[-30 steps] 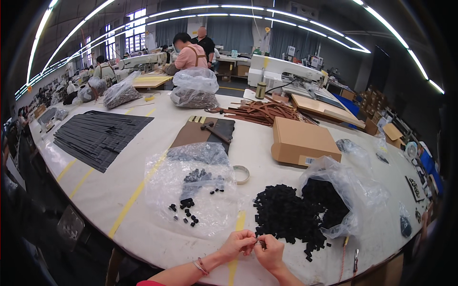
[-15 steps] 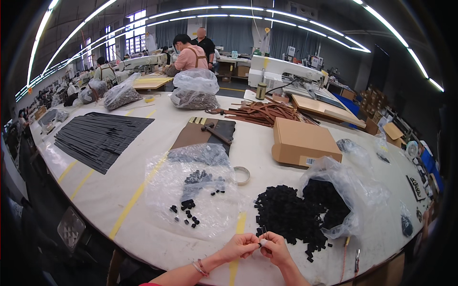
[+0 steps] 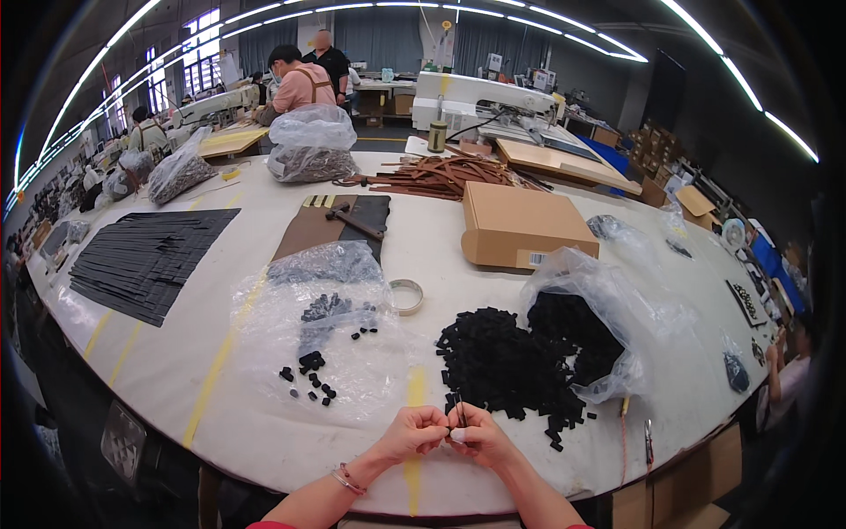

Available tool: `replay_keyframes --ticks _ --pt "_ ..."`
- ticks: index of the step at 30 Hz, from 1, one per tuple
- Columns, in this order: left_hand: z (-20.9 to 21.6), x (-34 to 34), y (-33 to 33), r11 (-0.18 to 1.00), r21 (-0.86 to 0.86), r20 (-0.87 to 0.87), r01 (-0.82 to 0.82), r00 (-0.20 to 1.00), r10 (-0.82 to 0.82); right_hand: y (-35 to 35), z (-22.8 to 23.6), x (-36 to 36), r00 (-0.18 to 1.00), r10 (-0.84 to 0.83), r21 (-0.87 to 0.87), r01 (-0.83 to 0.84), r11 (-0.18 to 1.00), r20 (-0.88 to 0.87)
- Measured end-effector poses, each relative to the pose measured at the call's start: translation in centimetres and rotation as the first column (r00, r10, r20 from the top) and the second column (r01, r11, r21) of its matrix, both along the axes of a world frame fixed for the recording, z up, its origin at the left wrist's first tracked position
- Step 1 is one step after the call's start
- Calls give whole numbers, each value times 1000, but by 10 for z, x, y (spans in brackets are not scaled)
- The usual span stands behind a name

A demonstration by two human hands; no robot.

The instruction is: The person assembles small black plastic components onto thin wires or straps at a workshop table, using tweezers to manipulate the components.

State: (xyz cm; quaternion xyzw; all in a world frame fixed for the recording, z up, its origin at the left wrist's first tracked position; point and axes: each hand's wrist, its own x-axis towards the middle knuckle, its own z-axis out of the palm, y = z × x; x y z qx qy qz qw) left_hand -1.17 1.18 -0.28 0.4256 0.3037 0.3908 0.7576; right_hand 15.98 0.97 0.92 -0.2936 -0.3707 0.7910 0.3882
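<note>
Pinching fingertips, head view: we hold both hands together, nearly touching, by the near edge of the white table (image 3: pixel 282 441).
Left hand: our left hand (image 3: pixel 414 432) is narrowed, thumb and finger pinched on a small dark piece (image 3: pixel 449 433), its details mostly hidden.
Right hand: our right hand (image 3: pixel 483 438) meets it at that piece, fingers curled around a thin dark tool (image 3: pixel 460 407) with two upright prongs.
Black pile: just beyond our right hand, we see loose black pieces (image 3: pixel 493 357) heaped on the surface, running into the mouth of a clear bag (image 3: pixel 621 344) toward the right end.
Plastic sheet: on the left half, crumpled clear plastic (image 3: pixel 251 309) carries scattered small dark bits (image 3: pixel 322 383); a roll of tape (image 3: pixel 410 311) lies just beside it.
Far edge: we see brown strips (image 3: pixel 441 176) heaped and a full bag (image 3: pixel 311 163); a cardboard box (image 3: pixel 529 220) lies nearer us.
Left end: black strips (image 3: pixel 150 256) lie side by side.
Near right corner: slim snips (image 3: pixel 649 441) rest at the edge.
</note>
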Motion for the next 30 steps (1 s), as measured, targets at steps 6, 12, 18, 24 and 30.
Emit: replay_keyframes --ticks 6,12,18,24,30 --pt "4 2 -2 997 27 -63 72 996 -70 -2 -13 5 998 17 -24 -19 1000 -55" --pt "9 3 -4 993 104 -181 56 983 -36 -2 -6 8 998 52 -13 -52 999 38" --pt "11 7 -1 996 90 -161 -4 987 19 3 -6 8 997 8 15 -9 1000 81" --pt "-2 16 -8 406 913 -326 41 671 666 -3 -16 -9 850 -369 367 230 902 375" --pt "-1 13 -9 623 774 -364 -112 727 582 3 14 18 813 -578 -80 573 816 -73"
